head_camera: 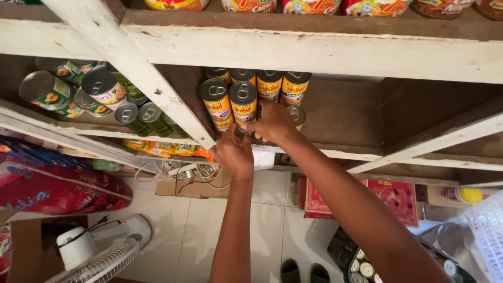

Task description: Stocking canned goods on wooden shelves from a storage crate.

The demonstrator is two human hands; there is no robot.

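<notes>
Head view looks down a white wooden shelf rack [314, 52], and going from the left, green-labelled tins [50, 93] lie on their sides on the middle shelf, loosely piled and well apart from the work. Below them a red sack [57, 191] rests on the floor beside a white fan [94, 251]. A slanted white brace [141, 78] crosses the rack just left of the stack in hand.

At the centre, yellow-and-red tins [243, 99] stand in a tight block on the shelf, several rows already in place, pull-tab ends toward the camera. The left hand [233, 154] is at the shelf's front edge just under the block, its fingers curled narrow around something small that I cannot make out. The right hand [273, 123] presses against the block's lower right corner, fingers closed around a tin there. Judging by the bare shelf to the right of the block, stacking looks well begun but with room left.

Further right, more tins wait in a dark crate [356, 264] on the floor, near red cartons [393, 196]. A white basket [490, 230] sits at the far right. The brace and the shelf above crowd the reach.
</notes>
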